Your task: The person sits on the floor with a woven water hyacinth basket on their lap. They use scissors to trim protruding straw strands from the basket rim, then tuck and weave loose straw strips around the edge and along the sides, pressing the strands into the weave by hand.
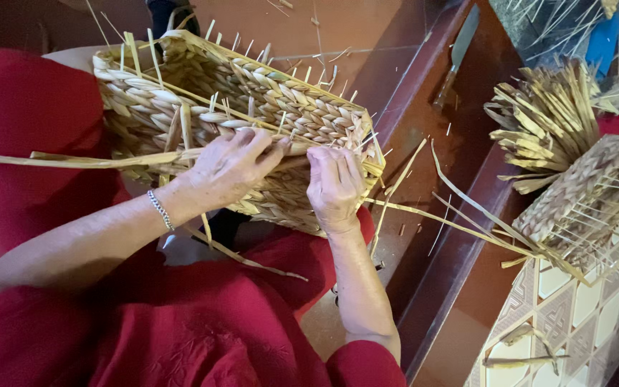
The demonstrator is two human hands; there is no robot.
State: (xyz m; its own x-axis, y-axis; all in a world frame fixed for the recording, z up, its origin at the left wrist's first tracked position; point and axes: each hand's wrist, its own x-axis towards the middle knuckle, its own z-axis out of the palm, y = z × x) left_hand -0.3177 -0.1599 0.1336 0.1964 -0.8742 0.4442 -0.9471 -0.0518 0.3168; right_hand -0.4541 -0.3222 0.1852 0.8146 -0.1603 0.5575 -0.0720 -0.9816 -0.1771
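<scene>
a woven straw basket (238, 107) is held on a red-clothed lap.
the left hand (231, 166) is pressed on the basket's near side, fingers closed on a strand; the right hand (334, 186) is pinched shut on straw at the rim. a knife (457, 54) lies well apart.

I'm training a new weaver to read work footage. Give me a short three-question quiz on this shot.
1. True or false: both hands rest on the basket.
2. Which wrist wears the bracelet?
A. left
B. right
C. neither
3. What tool lies on the ledge beyond the basket?

Key
1. True: the left hand and the right hand both press on its woven side.
2. A.
3. A knife.
</scene>
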